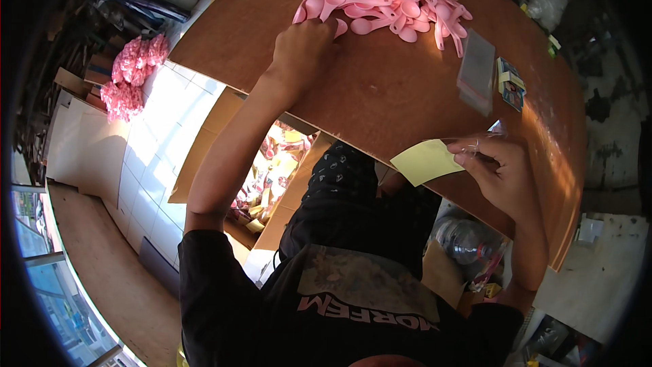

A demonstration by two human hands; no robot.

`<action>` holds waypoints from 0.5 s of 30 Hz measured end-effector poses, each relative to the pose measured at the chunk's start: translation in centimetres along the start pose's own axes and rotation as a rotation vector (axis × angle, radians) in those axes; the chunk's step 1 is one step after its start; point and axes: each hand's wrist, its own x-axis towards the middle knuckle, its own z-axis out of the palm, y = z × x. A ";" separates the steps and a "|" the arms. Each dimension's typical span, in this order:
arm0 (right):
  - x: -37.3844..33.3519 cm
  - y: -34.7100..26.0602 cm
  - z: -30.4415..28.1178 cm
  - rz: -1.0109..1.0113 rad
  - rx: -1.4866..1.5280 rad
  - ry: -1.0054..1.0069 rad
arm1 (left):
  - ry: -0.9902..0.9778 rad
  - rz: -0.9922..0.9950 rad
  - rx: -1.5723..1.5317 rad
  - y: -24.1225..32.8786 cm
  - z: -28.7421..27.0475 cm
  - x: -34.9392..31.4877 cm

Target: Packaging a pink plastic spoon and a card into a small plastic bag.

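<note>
A heap of pink plastic spoons [401, 0] covers the far part of the brown table. At its near left edge is my left hand [302, 47], back up, with fingers curled down onto spoons; the fingertips are hidden. One pink spoon bowl [341, 27] peeks out beside the knuckles. Over the table's near edge on the right, my right hand [499, 170] pinches a pale yellow card [426, 162] between thumb and fingers. Clear plastic film glints around those fingers, perhaps a small bag. Farther off lies a stack of clear plastic bags [477, 68], next to small printed cards [511, 83].
Below the table's near edge stands an open cardboard box [204, 143] filled with packed items [275, 163]. Pink bundles in plastic [132, 71] sit on the white tiled floor at left. A large clear bottle [465, 239] lies under the table at right.
</note>
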 end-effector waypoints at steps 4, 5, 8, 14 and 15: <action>-0.4 0.4 -0.4 0.009 0.012 -0.017 | 0.069 0.078 -0.205 0.5 -0.2 -1.6; -0.4 0.4 -0.6 -0.015 -0.005 -0.054 | 0.058 0.077 -0.207 1.0 -0.9 -2.0; -0.3 0.9 -0.7 -0.013 -0.003 -0.039 | -0.099 0.021 -0.309 2.6 -2.3 -2.3; -0.4 0.8 -0.5 -0.078 -0.018 0.010 | 0.039 0.124 -0.470 4.4 0.3 -1.0; -0.3 0.8 -0.4 -0.089 0.010 0.032 | 0.056 0.132 -0.481 4.5 1.2 -0.3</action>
